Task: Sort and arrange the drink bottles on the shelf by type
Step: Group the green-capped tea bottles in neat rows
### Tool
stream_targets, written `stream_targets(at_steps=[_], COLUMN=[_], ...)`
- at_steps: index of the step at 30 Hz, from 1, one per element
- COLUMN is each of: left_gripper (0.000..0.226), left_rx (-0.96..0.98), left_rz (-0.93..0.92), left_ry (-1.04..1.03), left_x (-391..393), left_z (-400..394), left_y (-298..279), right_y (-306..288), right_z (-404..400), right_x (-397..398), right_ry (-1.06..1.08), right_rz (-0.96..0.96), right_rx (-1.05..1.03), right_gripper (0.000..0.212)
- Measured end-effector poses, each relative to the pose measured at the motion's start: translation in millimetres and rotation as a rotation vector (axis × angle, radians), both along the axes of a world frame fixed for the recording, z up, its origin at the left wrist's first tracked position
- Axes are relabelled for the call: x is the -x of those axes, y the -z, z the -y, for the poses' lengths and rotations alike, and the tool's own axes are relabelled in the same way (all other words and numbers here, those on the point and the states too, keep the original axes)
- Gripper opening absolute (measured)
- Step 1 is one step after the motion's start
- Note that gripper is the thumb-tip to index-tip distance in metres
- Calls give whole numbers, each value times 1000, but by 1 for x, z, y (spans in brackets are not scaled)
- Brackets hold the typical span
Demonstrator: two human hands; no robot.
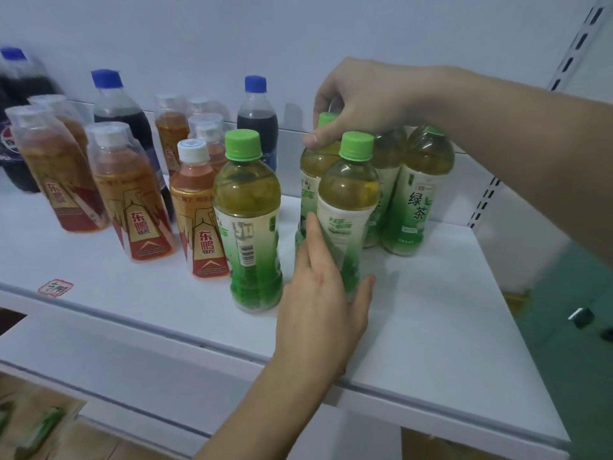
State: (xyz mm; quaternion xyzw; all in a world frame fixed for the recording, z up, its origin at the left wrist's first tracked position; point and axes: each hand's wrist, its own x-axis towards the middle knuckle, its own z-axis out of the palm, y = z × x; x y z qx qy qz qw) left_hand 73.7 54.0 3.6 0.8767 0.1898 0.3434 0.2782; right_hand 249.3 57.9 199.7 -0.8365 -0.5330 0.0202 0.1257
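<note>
A white shelf (431, 310) fills the frame's centre. Green tea bottles (247, 224) stand centre-right, orange drink bottles (132, 200) and dark cola bottles (257, 127) to the left. A small sticker (54, 287) lies lower left.

Green tea bottles (348, 207) upright, clustered right, orange drinks (131, 194), colas (257, 127) left

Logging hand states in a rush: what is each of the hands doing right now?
Left hand: grips the front green tea bottle low on its body.
Right hand: grips the top of the green tea bottle behind.
</note>
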Motion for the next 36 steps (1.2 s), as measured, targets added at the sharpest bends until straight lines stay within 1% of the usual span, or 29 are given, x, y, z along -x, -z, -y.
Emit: stream_targets(at_steps=[3,6,9,12,17,19,21,22,23,26,28,29,30,32,33,36], left_gripper=[90,79,75,72,80,71,60,62,70,95,101,98,90,72,67,61], left_rx=[49,77,100,120,132,120,124,156,214,458,619,692,724,699,680,664], left_rz=[-3,6,-15,-10,-3,61,202,238,227,65,42,48,42,13,10,56], left_ry=[9,74,143,165,185,123,-16,-87,-133,-171,-182,-178,-182,-186,-187,-206], left_x=[-16,-33,-55,-77,-74,-63,-56,-57,-61,-82,-93,-96,-98,-98,-98,-95], left_z=[-6,-1,14,23,19,8,-2,-7,-10,-25,-39,-46,-48,-49,-49,-47], left_y=[4,6,2,-1,1,0,-2,-3,-4,-3,0,3,3,5,6,5], right_y=[-3,-10,-19,-23,-24,-24,-23,-22,-21,-19,-19,-19,-20,-20,-20,-21], right_z=[4,5,7,8,9,11,12,12,11,8,7,8,9,10,10,8], right_x=[-6,-9,-13,-18,-23,-26,-29,-30,-31,-32,-33,-34,-35,-35,-35,-33], right_ry=[-11,-11,-10,-10,-42,-58,-73,-81,-91,-111,-128,-143,-162,-195,-208,-191], right_rz=[-8,-24,-8,-10,-12,-17,-27,-31,-31,-1,8,4,-6,-24,-28,-45], right_rx=[-3,-24,-54,-87,-120,-108,-92,-81,-69,-34,-31,-29,-26,-18,-17,-24], right_gripper=[33,24,20,20,18,18,17,15,14,18,21,23,24,26,28,27])
